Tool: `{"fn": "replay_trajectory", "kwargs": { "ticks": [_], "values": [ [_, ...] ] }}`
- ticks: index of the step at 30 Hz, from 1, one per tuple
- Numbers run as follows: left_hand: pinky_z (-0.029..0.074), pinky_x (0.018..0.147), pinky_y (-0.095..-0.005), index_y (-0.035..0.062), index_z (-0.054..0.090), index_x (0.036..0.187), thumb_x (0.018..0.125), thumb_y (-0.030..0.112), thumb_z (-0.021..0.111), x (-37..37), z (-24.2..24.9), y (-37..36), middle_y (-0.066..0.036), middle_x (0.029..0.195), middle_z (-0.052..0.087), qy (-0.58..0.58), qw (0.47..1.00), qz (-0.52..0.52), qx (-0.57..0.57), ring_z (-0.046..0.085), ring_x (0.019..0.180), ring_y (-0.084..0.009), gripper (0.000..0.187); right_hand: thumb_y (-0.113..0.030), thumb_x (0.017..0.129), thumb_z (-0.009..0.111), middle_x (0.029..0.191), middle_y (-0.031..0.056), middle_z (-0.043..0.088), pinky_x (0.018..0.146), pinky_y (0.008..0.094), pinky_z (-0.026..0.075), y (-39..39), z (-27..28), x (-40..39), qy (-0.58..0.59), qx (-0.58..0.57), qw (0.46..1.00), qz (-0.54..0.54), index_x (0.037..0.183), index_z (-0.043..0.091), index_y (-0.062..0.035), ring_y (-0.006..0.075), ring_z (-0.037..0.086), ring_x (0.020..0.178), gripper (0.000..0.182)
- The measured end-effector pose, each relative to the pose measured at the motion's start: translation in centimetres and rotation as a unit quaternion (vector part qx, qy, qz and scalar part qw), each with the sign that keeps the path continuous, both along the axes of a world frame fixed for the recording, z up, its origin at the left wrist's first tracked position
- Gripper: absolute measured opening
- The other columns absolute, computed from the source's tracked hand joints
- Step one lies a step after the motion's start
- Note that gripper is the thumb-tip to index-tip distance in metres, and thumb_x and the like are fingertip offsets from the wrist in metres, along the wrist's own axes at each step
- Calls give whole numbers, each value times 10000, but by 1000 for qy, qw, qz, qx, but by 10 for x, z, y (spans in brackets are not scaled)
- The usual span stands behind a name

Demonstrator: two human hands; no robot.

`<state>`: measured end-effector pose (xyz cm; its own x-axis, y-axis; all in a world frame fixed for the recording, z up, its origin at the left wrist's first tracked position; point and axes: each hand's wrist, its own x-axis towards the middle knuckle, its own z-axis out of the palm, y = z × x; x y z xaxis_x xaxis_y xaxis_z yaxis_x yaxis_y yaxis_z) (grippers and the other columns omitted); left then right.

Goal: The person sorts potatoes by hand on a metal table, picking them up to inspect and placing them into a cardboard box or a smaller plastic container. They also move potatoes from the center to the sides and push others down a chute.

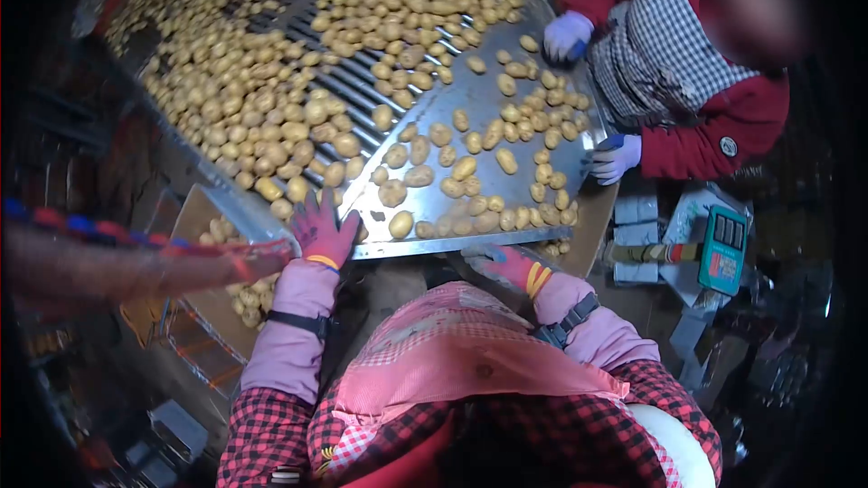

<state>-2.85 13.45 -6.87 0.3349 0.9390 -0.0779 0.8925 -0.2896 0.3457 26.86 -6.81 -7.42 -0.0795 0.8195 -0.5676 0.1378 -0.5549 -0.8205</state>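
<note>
My left hand [323,231], in a pink-red glove, rests at the near left edge of the metal sorting table [446,242]. Its fingers are spread toward the potatoes at the end of the rollers [360,117], and no potato shows in its grip. My right hand [503,267], gloved in pink with bluish fingertips, lies along the outside of the table's front rim with its fingers stretched out to the left. Closest to my left hand on the sheet is a single potato [400,224]. Several potatoes line the rim beyond my right hand.
Many potatoes [244,99] cover the rollers at the far left. Across the right side stands a person in a checked apron [637,54], with gloved hands [615,159] at the table's edge. A cardboard box [201,217] with potatoes sits below left; a green device [723,250] is at right.
</note>
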Motion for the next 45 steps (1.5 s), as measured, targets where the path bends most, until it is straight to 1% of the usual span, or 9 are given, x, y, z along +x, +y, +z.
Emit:
{"fn": "replay_trajectory", "kwargs": {
  "ticks": [2, 4, 9, 12, 17, 18, 25, 36, 45],
  "values": [
    [158, 1146, -517, 44, 365, 1456, 824, 500, 641, 49, 8, -11, -301, 1486, 281, 136, 989, 43, -34, 237, 1392, -449, 827, -310, 907, 645, 1163, 112, 659, 898, 352, 482, -1, -12, 17, -127, 53, 990, -41, 1271, 596, -75, 193, 610, 1054, 436],
    [178, 1148, -511, 147, 434, 1435, 822, 524, 636, 73, -26, -8, -334, 1456, 312, -133, 978, -92, -133, 259, 1378, -467, 747, -291, 854, 672, 1124, 129, 674, 904, 374, 489, 29, 23, 13, -166, 135, 976, -36, 1210, 630, -81, 238, 631, 1048, 415],
    [323, 1102, -464, 91, 514, 1344, 885, 288, 635, 144, 23, -9, -222, 1408, 456, -326, 890, -243, -205, 409, 1322, -396, 514, -338, 827, 643, 1234, 90, 629, 974, 401, 448, 108, 31, -4, -229, 317, 915, 95, 1163, 653, -139, 284, 577, 1157, 391],
    [356, 1071, -489, -4, 520, 1301, 869, 144, 623, 123, 32, 11, -243, 1325, 520, -285, 940, -186, -25, 467, 1256, -431, 469, -367, 803, 660, 1372, 67, 537, 1033, 451, 383, 134, -2, 14, -454, 379, 739, 324, 1208, 645, -197, 290, 477, 1277, 440],
    [314, 1055, -563, -20, 499, 1298, 810, 179, 635, 22, -13, 37, -287, 1332, 466, -44, 962, -176, 206, 418, 1231, -477, 544, -300, 775, 666, 1349, 156, 525, 1036, 489, 383, 217, -127, 102, -366, 331, 859, 135, 1264, 594, -141, 379, 478, 1247, 519],
    [318, 1048, -556, 0, 509, 1282, 795, 202, 650, 33, 18, 28, -270, 1310, 477, -91, 984, -61, 141, 419, 1224, -471, 546, -354, 805, 649, 1280, 182, 575, 1027, 474, 403, 248, -39, 112, -414, 120, 884, 179, 1248, 597, -114, 367, 512, 1220, 507],
    [264, 1067, -602, 110, 468, 1369, 817, 301, 655, 7, 18, 12, -214, 1417, 391, 0, 999, -18, 35, 349, 1293, -476, 613, -604, 812, 592, 1485, 228, 359, 1084, 504, 327, 323, -58, 226, -685, 133, 714, -47, 1462, 376, -150, 414, 375, 1341, 822],
    [260, 1091, -593, 104, 458, 1373, 778, 330, 705, 2, -5, 10, -191, 1456, 357, 59, 996, -43, -47, 319, 1349, -439, 683, -619, 709, 679, 1507, 158, 323, 1123, 565, 206, 485, 25, -114, -423, 536, 681, 266, 1381, 503, -332, 433, 258, 1387, 752],
    [255, 1099, -577, 64, 432, 1383, 740, 360, 734, -6, 18, -75, -222, 1445, 366, -3, 991, 42, -130, 334, 1335, -447, 770, -646, 732, 620, 1442, 91, 429, 1053, 619, 291, 547, 54, -298, -494, 395, 572, 523, 1354, 539, -304, 384, 328, 1348, 714]
  ]
}}
